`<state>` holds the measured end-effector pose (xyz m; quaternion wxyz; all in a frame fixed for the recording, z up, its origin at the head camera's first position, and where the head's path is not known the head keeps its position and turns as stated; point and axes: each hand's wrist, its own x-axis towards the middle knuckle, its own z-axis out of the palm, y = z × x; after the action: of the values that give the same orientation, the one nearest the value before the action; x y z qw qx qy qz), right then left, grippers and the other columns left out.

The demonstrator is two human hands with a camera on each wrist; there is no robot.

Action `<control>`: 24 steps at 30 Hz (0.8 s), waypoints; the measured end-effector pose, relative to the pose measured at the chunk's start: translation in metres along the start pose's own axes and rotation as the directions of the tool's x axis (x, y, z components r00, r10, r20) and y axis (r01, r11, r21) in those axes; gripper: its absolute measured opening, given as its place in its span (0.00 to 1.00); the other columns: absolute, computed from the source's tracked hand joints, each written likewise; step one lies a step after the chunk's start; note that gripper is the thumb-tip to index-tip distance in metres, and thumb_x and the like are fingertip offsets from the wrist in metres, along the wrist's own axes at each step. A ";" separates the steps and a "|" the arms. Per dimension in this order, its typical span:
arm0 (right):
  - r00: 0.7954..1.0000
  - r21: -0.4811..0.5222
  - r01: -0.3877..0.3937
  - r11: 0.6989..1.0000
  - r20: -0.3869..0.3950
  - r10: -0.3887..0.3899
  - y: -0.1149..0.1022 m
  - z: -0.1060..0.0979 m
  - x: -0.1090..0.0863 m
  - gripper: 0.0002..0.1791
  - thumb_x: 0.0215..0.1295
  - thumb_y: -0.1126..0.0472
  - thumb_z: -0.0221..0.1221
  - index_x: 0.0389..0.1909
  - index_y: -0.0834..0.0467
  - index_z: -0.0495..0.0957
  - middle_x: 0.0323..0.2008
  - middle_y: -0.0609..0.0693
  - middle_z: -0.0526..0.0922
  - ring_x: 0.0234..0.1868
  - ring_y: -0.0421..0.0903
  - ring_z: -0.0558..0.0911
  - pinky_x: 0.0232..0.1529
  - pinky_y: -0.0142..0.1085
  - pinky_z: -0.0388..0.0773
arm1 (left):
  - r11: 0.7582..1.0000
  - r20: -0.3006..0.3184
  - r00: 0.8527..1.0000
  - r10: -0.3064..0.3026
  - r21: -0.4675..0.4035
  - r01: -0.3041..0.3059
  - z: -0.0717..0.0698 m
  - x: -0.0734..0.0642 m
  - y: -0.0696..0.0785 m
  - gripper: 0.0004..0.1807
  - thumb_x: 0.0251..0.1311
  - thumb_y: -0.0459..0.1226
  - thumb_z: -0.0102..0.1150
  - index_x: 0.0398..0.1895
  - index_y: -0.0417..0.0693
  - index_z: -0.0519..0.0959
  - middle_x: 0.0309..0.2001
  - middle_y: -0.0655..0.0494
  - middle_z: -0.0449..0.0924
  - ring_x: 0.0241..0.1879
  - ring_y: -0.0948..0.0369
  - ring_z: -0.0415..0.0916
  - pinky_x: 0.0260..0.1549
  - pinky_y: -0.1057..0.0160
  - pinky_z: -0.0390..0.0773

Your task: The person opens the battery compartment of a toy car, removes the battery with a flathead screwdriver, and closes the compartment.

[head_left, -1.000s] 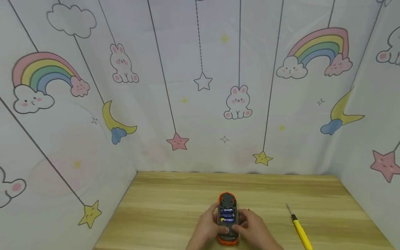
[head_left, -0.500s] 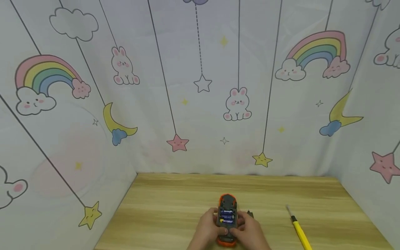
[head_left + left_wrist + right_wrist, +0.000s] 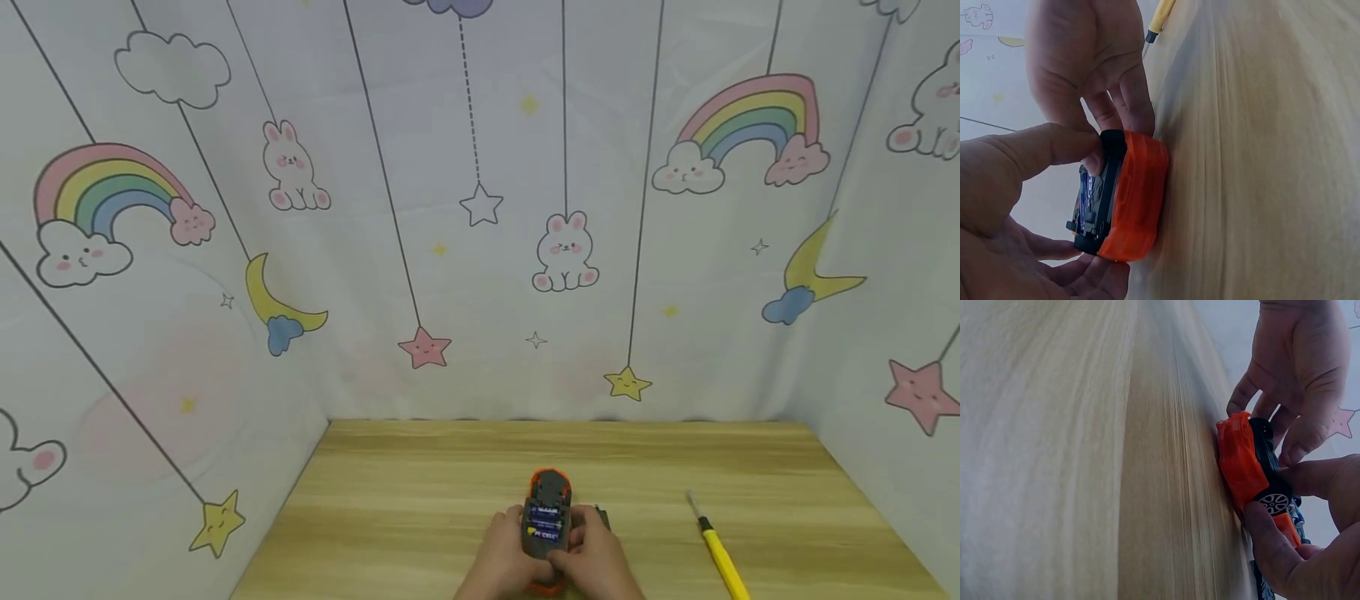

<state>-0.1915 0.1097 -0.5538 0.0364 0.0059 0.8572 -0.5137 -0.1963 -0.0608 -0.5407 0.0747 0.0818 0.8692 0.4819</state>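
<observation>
An orange toy car (image 3: pixel 551 485) is held upside down over the wooden table, its dark underside facing up. Several blue batteries (image 3: pixel 544 525) lie in its uncovered battery compartment. My left hand (image 3: pixel 504 552) grips the car's left side, thumb on the underside and fingers along the edge. From the other side my right hand (image 3: pixel 597 553) grips it, thumb also pressing on the underside near the closer end. The left wrist view shows the orange body (image 3: pixel 1141 200) close to the tabletop. A spoked wheel (image 3: pixel 1274 503) shows beside my right fingers in the right wrist view.
A yellow-handled screwdriver (image 3: pixel 720 557) lies on the table to the right, its tip pointing away. Just past my right hand, a small dark piece (image 3: pixel 603 517) lies partly hidden. Behind the wooden table (image 3: pixel 420 467) hangs a white patterned curtain (image 3: pixel 480 283).
The car's near end is now more covered by my thumbs, and the car looks tilted. My right hand has shifted left, bringing the small dark piece into view.
</observation>
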 end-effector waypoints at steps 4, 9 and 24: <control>1.000 0.015 0.002 1.000 -0.011 -0.002 -0.001 0.002 -0.003 0.41 0.50 0.64 0.74 0.63 0.71 0.64 0.32 0.53 0.79 0.29 0.44 0.79 0.31 0.39 0.77 | 0.997 0.012 1.000 -0.023 0.080 0.022 0.006 -0.002 0.004 0.54 0.32 0.41 0.81 0.67 0.31 0.67 0.48 0.44 0.70 0.46 0.51 0.67 0.51 0.43 0.74; 1.000 0.036 -0.007 0.999 -0.030 0.008 -0.001 0.003 -0.005 0.41 0.51 0.63 0.74 0.63 0.70 0.64 0.32 0.54 0.79 0.30 0.46 0.78 0.31 0.40 0.76 | 0.987 -0.015 0.999 -0.046 0.156 0.048 0.014 0.001 0.004 0.56 0.33 0.43 0.80 0.68 0.29 0.64 0.47 0.44 0.67 0.46 0.49 0.62 0.47 0.44 0.72; 0.997 -0.056 0.068 0.996 -0.041 -0.070 0.002 -0.026 0.004 0.32 0.60 0.58 0.72 0.62 0.64 0.72 0.40 0.52 0.81 0.33 0.42 0.81 0.33 0.38 0.80 | 0.981 -0.074 0.997 -0.021 0.192 0.034 0.014 -0.003 0.006 0.57 0.32 0.44 0.84 0.68 0.32 0.66 0.46 0.48 0.67 0.44 0.53 0.62 0.43 0.52 0.70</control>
<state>-0.1967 0.1337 -0.5435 0.0004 -0.0138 0.8711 -0.4908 -0.1902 -0.0467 -0.5434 0.0420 0.0594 0.9149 0.3970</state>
